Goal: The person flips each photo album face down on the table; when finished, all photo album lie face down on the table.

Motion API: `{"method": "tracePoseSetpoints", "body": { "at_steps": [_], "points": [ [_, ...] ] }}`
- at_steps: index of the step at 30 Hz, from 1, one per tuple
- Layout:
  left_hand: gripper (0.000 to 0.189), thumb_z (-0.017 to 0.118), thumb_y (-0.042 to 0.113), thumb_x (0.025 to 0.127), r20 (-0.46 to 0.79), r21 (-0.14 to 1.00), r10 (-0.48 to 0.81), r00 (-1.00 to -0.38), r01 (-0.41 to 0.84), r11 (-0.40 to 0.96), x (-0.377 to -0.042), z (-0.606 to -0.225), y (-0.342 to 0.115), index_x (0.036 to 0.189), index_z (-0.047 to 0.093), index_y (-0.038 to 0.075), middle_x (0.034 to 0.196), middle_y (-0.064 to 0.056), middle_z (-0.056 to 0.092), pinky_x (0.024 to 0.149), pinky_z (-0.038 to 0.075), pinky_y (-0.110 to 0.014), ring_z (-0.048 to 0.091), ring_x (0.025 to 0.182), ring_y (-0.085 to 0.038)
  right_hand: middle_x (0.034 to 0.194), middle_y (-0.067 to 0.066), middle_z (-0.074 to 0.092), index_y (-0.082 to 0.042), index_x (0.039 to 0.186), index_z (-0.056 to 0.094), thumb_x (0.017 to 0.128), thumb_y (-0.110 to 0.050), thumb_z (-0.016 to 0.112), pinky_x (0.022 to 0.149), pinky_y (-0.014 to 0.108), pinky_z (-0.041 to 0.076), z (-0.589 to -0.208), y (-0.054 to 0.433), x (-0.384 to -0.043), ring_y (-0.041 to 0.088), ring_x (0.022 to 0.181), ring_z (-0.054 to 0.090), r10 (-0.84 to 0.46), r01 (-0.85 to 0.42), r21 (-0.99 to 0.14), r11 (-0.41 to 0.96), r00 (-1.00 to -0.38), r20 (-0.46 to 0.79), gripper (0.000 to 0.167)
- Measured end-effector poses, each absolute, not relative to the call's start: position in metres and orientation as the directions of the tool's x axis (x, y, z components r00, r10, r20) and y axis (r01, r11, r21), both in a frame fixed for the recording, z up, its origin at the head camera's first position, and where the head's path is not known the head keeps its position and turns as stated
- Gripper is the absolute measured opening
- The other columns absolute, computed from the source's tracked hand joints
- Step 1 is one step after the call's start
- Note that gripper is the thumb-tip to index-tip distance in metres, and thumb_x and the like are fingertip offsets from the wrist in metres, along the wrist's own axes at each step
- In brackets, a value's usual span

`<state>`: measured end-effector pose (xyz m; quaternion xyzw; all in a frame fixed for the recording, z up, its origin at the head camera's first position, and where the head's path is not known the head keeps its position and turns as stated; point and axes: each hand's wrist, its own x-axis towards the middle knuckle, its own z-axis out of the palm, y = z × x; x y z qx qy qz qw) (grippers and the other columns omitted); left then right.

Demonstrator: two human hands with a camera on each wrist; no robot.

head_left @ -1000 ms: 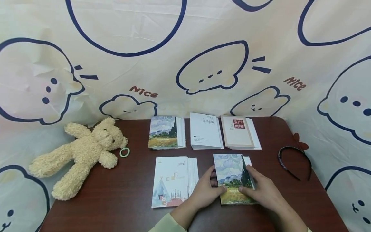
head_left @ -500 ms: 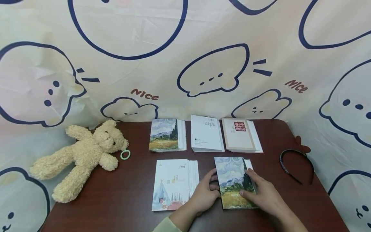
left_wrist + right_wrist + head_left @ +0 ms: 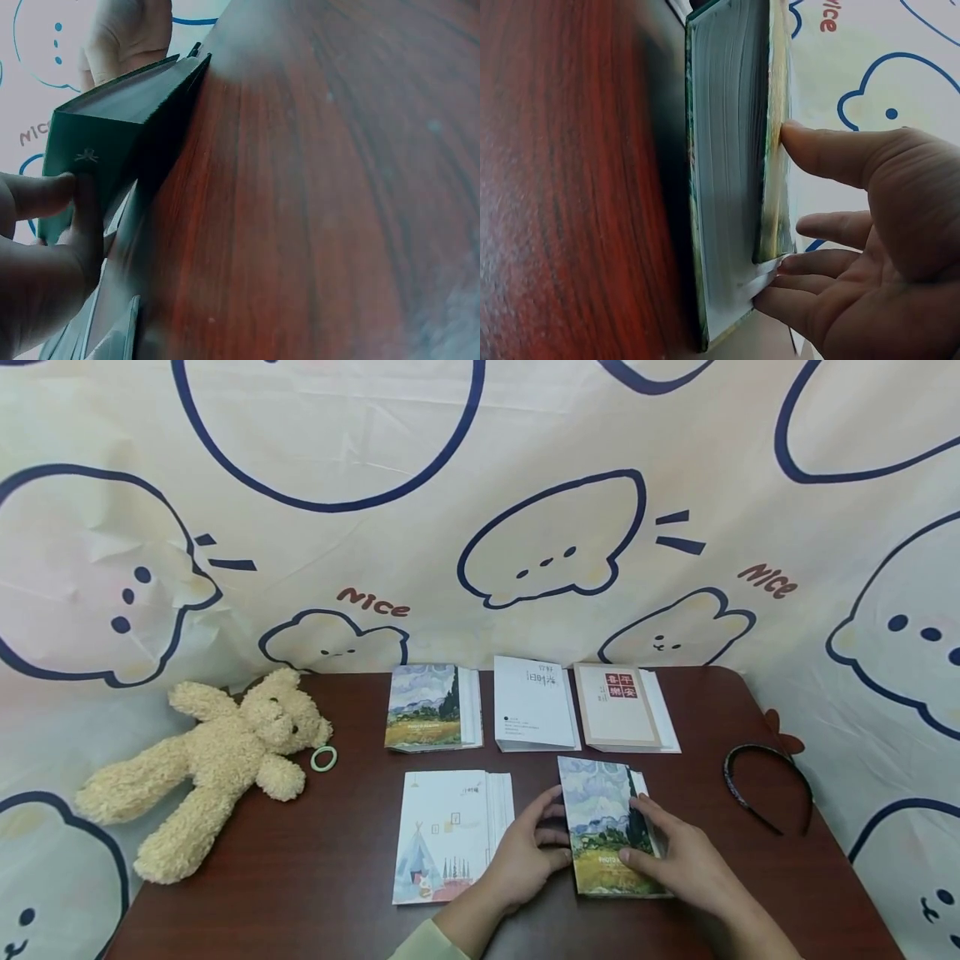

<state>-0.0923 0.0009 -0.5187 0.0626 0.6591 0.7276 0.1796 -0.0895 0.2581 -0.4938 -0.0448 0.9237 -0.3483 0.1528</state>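
A photo album with a painted landscape cover of sky, cypress and yellow field is between my two hands over the table. My left hand touches its green spine with thumb and fingers, as the left wrist view shows. With its thumb on the front cover, my right hand holds the album's open side. White page edges fan out between the covers in the right wrist view, where the right fingers reach the page edges near a cover corner.
A white album with a tent drawing lies left of my hands. Behind stand a landscape album, a white album and a beige album. A teddy bear, a green ring and a headband lie at the sides.
My left thumb has come off the front cover to the spine side. The album's top has tilted slightly. My right hand has kept its hold with little movement.
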Motion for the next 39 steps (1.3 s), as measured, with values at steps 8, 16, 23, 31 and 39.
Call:
{"method": "tracePoseSetpoints", "body": {
  "at_steps": [8,16,23,31,39],
  "points": [
    [0.086,0.070,-0.018,0.085,-0.124,0.980,0.346,-0.930,-0.170,-0.107,-0.094,-0.515,0.000,0.158,0.043,0.017,0.139,-0.012,0.054,0.079,0.058,-0.027,0.065,0.106,-0.024,0.159,0.024,0.042,-0.012,0.157,0.046,0.090,-0.049,0.079,0.104,0.062,0.046,-0.490,0.257,-0.090,0.049,0.139,0.046,-0.205,0.016,-0.695,0.719,-0.950,-0.234,0.084],
    [0.085,0.075,-0.009,0.088,-0.165,0.968,0.353,-0.921,-0.220,-0.122,-0.097,-0.514,-0.003,0.161,0.035,0.010,0.141,-0.012,0.056,0.085,0.059,-0.029,0.066,0.112,-0.025,0.164,0.025,0.031,-0.011,0.157,0.046,0.091,-0.041,0.080,0.107,0.050,0.047,-0.489,0.255,-0.092,0.046,0.142,0.043,-0.221,0.066,-0.784,0.618,-0.941,-0.254,0.080],
    [0.082,0.076,-0.002,0.091,-0.179,0.953,0.385,-0.905,-0.257,-0.160,-0.098,-0.512,-0.004,0.161,0.034,0.007,0.143,-0.013,0.056,0.089,0.058,-0.033,0.065,0.117,-0.026,0.166,0.026,0.025,-0.011,0.156,0.047,0.093,-0.032,0.080,0.103,0.043,0.051,-0.490,0.254,-0.093,0.048,0.141,0.042,-0.259,0.114,-0.859,0.500,-0.926,-0.274,0.075],
    [0.075,0.076,0.005,0.094,-0.170,0.947,0.422,-0.891,-0.267,-0.181,-0.098,-0.507,-0.006,0.159,0.038,0.006,0.147,-0.016,0.054,0.094,0.057,-0.036,0.062,0.125,-0.031,0.165,0.028,0.027,-0.012,0.156,0.047,0.092,-0.030,0.081,0.102,0.043,0.052,-0.488,0.250,-0.095,0.050,0.134,0.051,-0.276,0.164,-0.886,0.433,-0.912,-0.303,0.074],
    [0.071,0.074,0.006,0.096,-0.128,0.947,0.442,-0.888,-0.242,-0.211,-0.100,-0.505,-0.010,0.158,0.039,0.005,0.149,-0.018,0.052,0.096,0.056,-0.036,0.059,0.129,-0.033,0.166,0.023,0.028,-0.014,0.156,0.046,0.094,-0.029,0.079,0.108,0.045,0.047,-0.490,0.243,-0.095,0.047,0.144,0.040,-0.301,0.161,-0.910,0.382,-0.909,-0.287,0.072]
  ]
}}
